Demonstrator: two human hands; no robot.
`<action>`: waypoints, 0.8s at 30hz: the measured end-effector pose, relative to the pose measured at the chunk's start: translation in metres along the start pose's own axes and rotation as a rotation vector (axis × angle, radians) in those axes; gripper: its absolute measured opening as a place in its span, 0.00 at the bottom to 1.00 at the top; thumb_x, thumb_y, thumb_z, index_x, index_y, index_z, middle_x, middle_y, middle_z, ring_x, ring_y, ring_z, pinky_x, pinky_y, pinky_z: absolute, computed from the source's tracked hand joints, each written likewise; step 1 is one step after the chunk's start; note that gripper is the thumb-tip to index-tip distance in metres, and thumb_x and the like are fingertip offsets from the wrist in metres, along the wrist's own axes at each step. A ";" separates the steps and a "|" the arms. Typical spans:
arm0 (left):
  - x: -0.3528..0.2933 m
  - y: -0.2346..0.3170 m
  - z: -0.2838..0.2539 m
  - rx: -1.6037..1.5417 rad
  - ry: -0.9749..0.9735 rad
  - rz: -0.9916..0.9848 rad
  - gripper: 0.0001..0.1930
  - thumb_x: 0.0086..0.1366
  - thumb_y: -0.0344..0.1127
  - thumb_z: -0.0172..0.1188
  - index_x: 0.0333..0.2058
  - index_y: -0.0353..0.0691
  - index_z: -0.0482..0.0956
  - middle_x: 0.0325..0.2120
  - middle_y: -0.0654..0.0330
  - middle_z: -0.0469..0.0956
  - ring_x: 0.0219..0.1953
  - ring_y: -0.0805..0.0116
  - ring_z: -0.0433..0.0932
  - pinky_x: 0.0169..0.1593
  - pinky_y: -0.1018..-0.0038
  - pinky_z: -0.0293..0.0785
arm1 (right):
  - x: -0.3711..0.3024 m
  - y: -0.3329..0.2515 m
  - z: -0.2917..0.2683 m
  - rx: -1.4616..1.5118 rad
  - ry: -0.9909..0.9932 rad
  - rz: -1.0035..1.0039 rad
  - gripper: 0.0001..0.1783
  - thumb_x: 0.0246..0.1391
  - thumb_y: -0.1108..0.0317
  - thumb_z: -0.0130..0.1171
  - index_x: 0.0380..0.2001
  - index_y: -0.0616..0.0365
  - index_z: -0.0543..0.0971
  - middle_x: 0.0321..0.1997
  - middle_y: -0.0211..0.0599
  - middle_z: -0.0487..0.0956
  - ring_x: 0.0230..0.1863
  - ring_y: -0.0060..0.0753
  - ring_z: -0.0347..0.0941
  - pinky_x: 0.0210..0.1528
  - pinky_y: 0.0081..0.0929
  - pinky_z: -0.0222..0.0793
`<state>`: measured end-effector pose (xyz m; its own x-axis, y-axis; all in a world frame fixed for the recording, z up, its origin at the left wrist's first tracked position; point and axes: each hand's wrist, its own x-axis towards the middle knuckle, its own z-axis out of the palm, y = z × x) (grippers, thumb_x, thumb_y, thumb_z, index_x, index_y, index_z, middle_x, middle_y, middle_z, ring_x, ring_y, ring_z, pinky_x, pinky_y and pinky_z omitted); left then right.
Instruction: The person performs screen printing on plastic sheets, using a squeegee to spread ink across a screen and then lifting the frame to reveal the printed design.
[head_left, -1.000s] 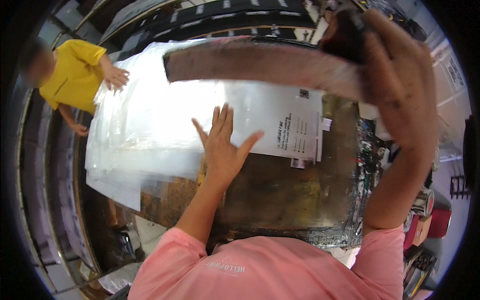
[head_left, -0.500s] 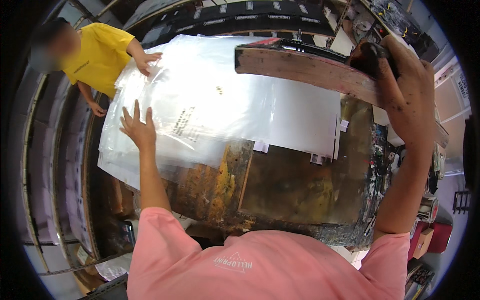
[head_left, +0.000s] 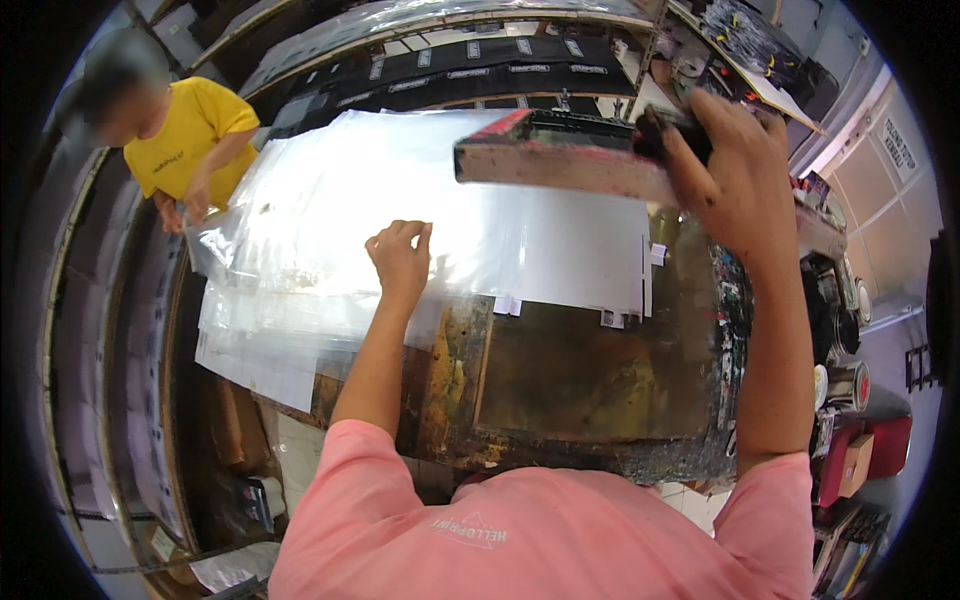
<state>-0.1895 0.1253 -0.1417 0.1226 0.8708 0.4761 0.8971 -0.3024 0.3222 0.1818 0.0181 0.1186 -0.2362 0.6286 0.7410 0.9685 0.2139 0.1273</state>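
Note:
My right hand [head_left: 738, 175] is closed at the near side of a raised wooden screen-printing frame [head_left: 560, 172]. Under its fingers is a dark, ink-stained block [head_left: 675, 135] that looks like a squeegee; the grip is partly hidden. My left hand [head_left: 400, 262] hovers over or touches a stack of clear plastic sheets [head_left: 300, 235], fingers curled toward the thumb. Whether a sheet edge is between them cannot be made out. White sheet material [head_left: 590, 245] lies right of the plastic, below the raised frame.
A co-worker in a yellow shirt [head_left: 200, 130] stands at the far left, hands at the plastic's edge. The worktable [head_left: 600, 385] is stained with ink. Shelves with black goods [head_left: 460, 75] stand behind, and cans [head_left: 850, 385] sit at the right.
My left hand has moved right across the plastic, from spread fingers to curled ones. The printed sheet has left the stack's top; the co-worker's hands have drawn back left with plastic. The frame appears slightly lower.

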 end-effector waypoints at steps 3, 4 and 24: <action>-0.016 0.059 -0.007 0.030 -0.148 0.089 0.35 0.64 0.68 0.67 0.56 0.43 0.85 0.55 0.54 0.82 0.63 0.55 0.75 0.76 0.37 0.48 | 0.015 0.015 -0.003 -0.039 -0.069 0.034 0.25 0.65 0.47 0.59 0.52 0.57 0.82 0.46 0.48 0.85 0.51 0.52 0.80 0.56 0.48 0.63; -0.037 0.071 -0.008 0.060 -0.273 0.062 0.45 0.59 0.75 0.65 0.60 0.39 0.81 0.60 0.50 0.78 0.66 0.52 0.72 0.77 0.36 0.43 | 0.018 0.014 -0.007 -0.006 -0.141 0.102 0.24 0.66 0.50 0.57 0.53 0.57 0.82 0.50 0.50 0.85 0.54 0.55 0.79 0.60 0.48 0.62; -0.101 0.216 0.039 -0.163 -0.398 0.479 0.62 0.44 0.81 0.70 0.67 0.35 0.73 0.63 0.51 0.76 0.69 0.45 0.69 0.78 0.35 0.42 | 0.016 0.016 -0.001 0.104 -0.099 0.074 0.30 0.68 0.41 0.54 0.36 0.62 0.81 0.32 0.46 0.82 0.38 0.51 0.80 0.55 0.52 0.65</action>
<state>0.0087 -0.0134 -0.1522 0.6697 0.6927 0.2678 0.6320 -0.7210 0.2842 0.1934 0.0310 0.1334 -0.1760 0.7149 0.6767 0.9714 0.2375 0.0017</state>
